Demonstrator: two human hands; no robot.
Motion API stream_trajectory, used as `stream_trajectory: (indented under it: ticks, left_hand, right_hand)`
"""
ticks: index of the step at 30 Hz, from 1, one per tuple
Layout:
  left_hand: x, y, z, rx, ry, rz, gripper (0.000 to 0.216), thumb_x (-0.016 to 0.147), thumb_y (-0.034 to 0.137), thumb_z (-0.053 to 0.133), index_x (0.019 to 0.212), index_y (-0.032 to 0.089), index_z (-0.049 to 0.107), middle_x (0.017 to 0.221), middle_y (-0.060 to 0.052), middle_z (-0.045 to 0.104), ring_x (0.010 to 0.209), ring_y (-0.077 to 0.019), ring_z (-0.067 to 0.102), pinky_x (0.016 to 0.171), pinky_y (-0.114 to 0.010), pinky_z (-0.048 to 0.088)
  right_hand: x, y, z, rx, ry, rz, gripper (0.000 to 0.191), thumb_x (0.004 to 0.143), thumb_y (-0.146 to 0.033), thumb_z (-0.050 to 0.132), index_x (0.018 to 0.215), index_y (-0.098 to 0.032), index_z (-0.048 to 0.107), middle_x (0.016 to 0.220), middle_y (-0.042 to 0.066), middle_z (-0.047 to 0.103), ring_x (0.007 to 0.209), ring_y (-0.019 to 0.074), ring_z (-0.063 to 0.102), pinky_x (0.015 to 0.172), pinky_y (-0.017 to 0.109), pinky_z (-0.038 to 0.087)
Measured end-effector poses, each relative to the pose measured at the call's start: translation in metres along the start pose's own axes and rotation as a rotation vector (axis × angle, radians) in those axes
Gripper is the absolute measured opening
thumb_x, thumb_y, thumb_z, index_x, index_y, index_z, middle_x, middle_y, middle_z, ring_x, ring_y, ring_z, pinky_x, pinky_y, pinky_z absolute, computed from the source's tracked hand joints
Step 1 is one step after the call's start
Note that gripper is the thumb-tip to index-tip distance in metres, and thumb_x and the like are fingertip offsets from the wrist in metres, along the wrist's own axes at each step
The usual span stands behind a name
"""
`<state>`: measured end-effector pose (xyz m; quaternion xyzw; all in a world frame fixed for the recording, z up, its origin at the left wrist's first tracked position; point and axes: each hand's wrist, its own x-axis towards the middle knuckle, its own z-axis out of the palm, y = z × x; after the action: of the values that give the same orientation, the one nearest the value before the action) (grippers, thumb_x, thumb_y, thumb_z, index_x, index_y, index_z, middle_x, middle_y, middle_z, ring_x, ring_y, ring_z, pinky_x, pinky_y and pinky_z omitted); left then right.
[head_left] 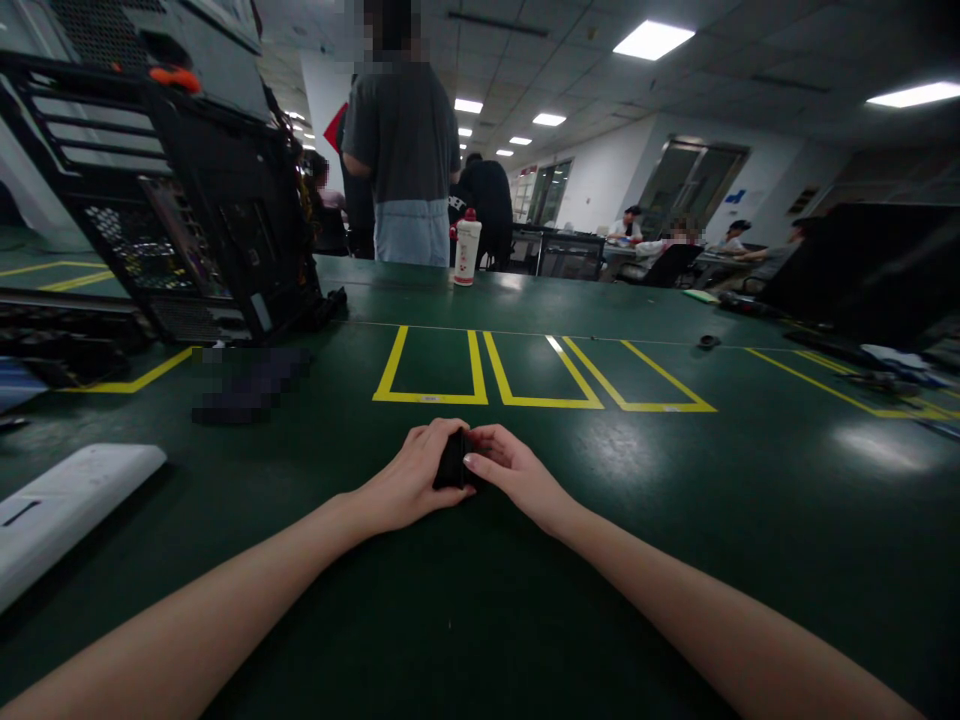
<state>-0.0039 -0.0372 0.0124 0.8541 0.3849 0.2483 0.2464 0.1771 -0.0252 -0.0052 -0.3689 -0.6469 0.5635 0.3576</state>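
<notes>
A small black box-shaped object [451,462] is held just over or on the green table, in front of the yellow tape frames. My left hand [417,470] wraps round its left side, fingers over the top and thumb along the bottom. From the other side my right hand [511,464] presses thumb and fingertips to the object's right edge. Both hands are closed on it. Its exact kind cannot be made out, since the fingers cover much of it.
An opened black computer case [217,220] stands at the left. Nearer lies a white plastic device [75,510]. Yellow tape outlines [431,398] mark the green table [675,560]. A white bottle [466,252] with a red cap stands at the far edge. People stand and sit beyond.
</notes>
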Motion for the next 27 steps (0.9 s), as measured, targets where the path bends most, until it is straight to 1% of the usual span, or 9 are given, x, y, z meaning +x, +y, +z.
stream_trajectory:
  ticks: [5,10,12,16,20,24,27]
  left_hand:
    - [0.0001,-0.0014,0.0019,0.021,0.023,0.023,0.053,0.075,0.026,0.059,0.119,0.022,0.031,0.116,-0.008,0.043,0.107,-0.0253,0.042,0.09,-0.044,0.038]
    - [0.0,-0.0028,0.0025,0.017,0.026,0.024,0.053,0.075,0.024,0.059,0.119,0.023,0.029,0.117,-0.009,0.042,0.107,-0.0261,0.042,0.089,-0.045,0.038]
    - [0.0,-0.003,0.0023,0.016,0.032,0.031,0.054,0.075,0.025,0.059,0.12,0.024,0.029,0.118,-0.009,0.042,0.107,-0.0265,0.043,0.09,-0.046,0.037]
    - [-0.0001,-0.0028,0.0024,0.021,0.03,0.038,0.059,0.075,0.027,0.06,0.123,0.025,0.026,0.12,-0.008,0.041,0.11,-0.0264,0.041,0.092,-0.046,0.036]
    - [0.0001,-0.0028,0.0032,0.044,0.031,0.055,0.067,0.076,0.025,0.059,0.129,0.026,0.018,0.122,-0.008,0.039,0.113,-0.0256,0.039,0.096,-0.046,0.032]
    - [0.0004,-0.0023,0.0031,0.051,0.028,0.049,0.063,0.075,0.025,0.059,0.126,0.025,0.023,0.121,-0.008,0.04,0.111,-0.0246,0.04,0.094,-0.044,0.034]
    - [0.0004,-0.0001,0.0022,0.053,0.033,0.06,0.06,0.073,0.026,0.061,0.123,0.023,0.028,0.118,-0.008,0.041,0.109,-0.0242,0.042,0.093,-0.042,0.035]
  right_hand:
    - [0.0011,0.0022,-0.0008,0.026,-0.04,-0.044,0.023,0.075,-0.025,0.057,0.096,-0.021,0.048,0.1,0.002,0.051,0.095,0.0166,0.053,0.084,0.036,0.044]
    - [-0.0014,0.0026,-0.0014,0.101,-0.083,-0.06,0.032,0.069,-0.018,0.063,0.096,-0.023,0.045,0.103,0.001,0.05,0.098,0.0168,0.053,0.085,0.036,0.044]
    - [-0.0022,0.0016,-0.0014,0.098,-0.085,-0.06,0.029,0.071,-0.02,0.062,0.095,-0.023,0.045,0.101,0.001,0.051,0.096,0.0166,0.054,0.083,0.035,0.045]
    - [-0.0017,-0.0007,-0.0002,0.075,-0.033,-0.065,0.017,0.077,-0.027,0.055,0.092,-0.022,0.048,0.096,0.001,0.052,0.088,0.0149,0.055,0.077,0.033,0.047]
    - [-0.0005,0.0001,0.0003,0.036,-0.007,-0.05,0.022,0.076,-0.027,0.057,0.096,-0.022,0.048,0.1,0.002,0.052,0.092,0.0157,0.054,0.081,0.034,0.045]
    - [0.0,0.0027,-0.0009,0.032,-0.013,-0.027,0.023,0.077,-0.027,0.056,0.098,-0.021,0.049,0.102,0.003,0.052,0.095,0.0165,0.053,0.084,0.035,0.044]
    - [0.0001,0.0029,-0.0019,0.091,-0.066,-0.051,0.022,0.075,-0.025,0.058,0.094,-0.021,0.048,0.099,0.002,0.052,0.094,0.0156,0.054,0.084,0.035,0.043]
